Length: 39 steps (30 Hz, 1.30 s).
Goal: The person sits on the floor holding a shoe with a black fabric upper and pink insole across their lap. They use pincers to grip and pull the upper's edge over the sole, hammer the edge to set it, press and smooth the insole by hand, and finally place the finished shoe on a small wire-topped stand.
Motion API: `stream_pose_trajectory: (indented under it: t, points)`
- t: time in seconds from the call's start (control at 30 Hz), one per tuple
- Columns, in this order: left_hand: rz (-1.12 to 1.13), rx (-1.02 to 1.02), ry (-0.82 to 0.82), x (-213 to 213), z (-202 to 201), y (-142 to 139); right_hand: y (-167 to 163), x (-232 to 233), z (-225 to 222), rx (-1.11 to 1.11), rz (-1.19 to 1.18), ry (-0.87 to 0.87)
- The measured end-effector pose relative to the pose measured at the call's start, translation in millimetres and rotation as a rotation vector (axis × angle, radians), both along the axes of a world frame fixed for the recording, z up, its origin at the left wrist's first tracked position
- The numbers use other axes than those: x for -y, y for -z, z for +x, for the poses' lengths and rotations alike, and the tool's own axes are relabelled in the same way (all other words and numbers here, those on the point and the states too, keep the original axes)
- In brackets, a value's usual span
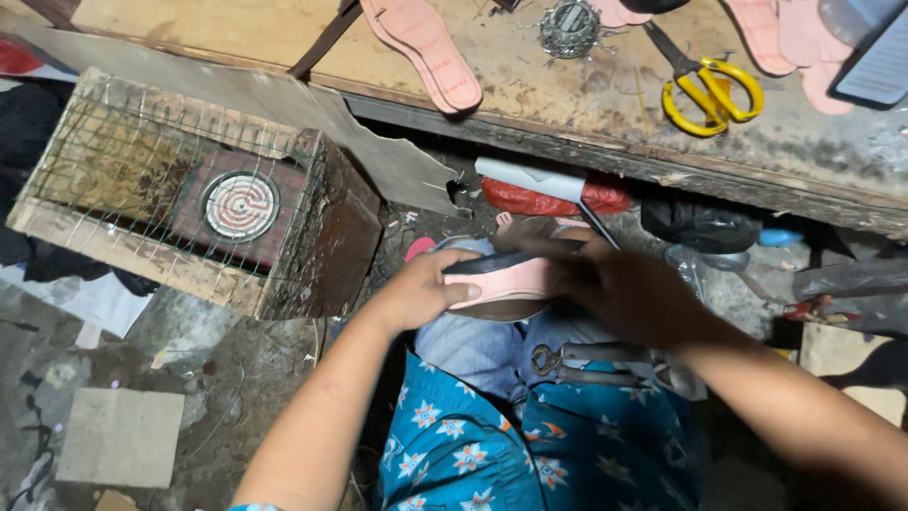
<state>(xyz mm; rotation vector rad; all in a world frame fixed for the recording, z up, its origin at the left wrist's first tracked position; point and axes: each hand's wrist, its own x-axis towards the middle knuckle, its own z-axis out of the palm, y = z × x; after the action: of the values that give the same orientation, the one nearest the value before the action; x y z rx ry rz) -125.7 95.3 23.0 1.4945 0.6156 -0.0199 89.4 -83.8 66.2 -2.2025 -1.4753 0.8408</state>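
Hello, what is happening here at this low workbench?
A person sits by a wooden bench and holds a pink shoe sole over the knees with both hands. The left hand grips its near end; the right hand covers the far end. Pliers lie on the lap. Yellow scissors and more pink insoles rest on the bench, beside a coil heater in a wire-topped crate.
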Motion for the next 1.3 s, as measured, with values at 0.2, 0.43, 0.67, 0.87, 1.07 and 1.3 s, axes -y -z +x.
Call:
stream_pose_trajectory:
  t: [0.2, 0.43, 0.67, 0.87, 1.07, 1.3]
  points:
    - [0.615, -0.109, -0.077, 22, -29, 6, -18, 8, 88, 0.428, 0.253, 0.347]
    - [0.580, 0.105, -0.276, 45, -43, -3, -17, 10, 147, 0.817, 0.252, 0.402]
    - [1.007, 0.523, -0.242, 92, -29, -25, -6, 28, 102, 0.574, 0.544, 0.261]
    - [0.676, 0.641, -0.079, 123, 0, -23, 29, 39, 39, -0.498, 0.089, 0.544]
    - [0.890, 0.678, 0.015, 127, 9, -23, 27, 20, 46, -1.033, 0.233, 0.411]
    - [0.925, 0.662, -0.285, 138, 5, -32, 29, -17, 28, -1.144, 0.242, 0.503]
